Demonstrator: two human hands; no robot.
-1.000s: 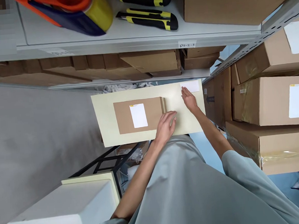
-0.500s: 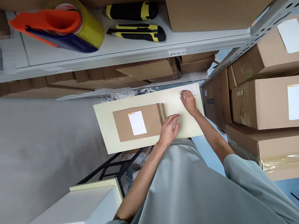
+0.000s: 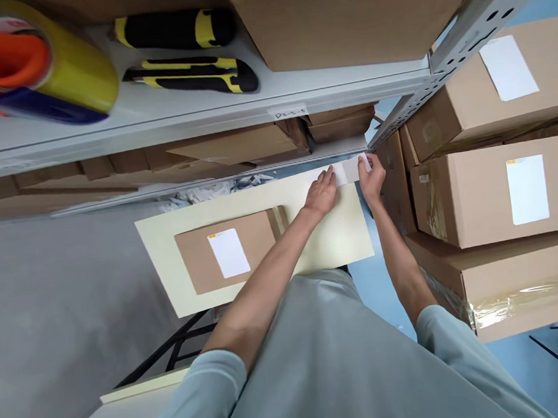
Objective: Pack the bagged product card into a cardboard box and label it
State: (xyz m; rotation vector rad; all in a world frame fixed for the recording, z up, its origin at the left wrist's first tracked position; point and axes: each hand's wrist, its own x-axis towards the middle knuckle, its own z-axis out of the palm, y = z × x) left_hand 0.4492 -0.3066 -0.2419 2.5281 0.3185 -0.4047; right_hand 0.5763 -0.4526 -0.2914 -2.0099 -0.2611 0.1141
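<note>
A pale cream table top (image 3: 344,242) carries a flat brown cardboard parcel (image 3: 201,263) with a white label. At the table's far right corner lies a white paper slip (image 3: 349,169). My left hand (image 3: 323,192) lies on the slip's left end with fingers stretched flat. At the slip's right end my right hand (image 3: 371,174) has its fingers curled around the edge. Both hands are well to the right of the parcel.
A grey metal shelf (image 3: 194,116) overhead holds a yellow tape dispenser (image 3: 31,67) with an orange handle, two black-and-yellow utility knives (image 3: 191,74) and a large carton (image 3: 341,11). Stacked labelled cartons (image 3: 500,191) fill the rack on the right. Flattened cardboard (image 3: 235,148) lies under the shelf.
My left hand has left the spot beside the parcel and moved to the slip at the far corner. My right hand shifted to the slip's right end. The view swung right.
</note>
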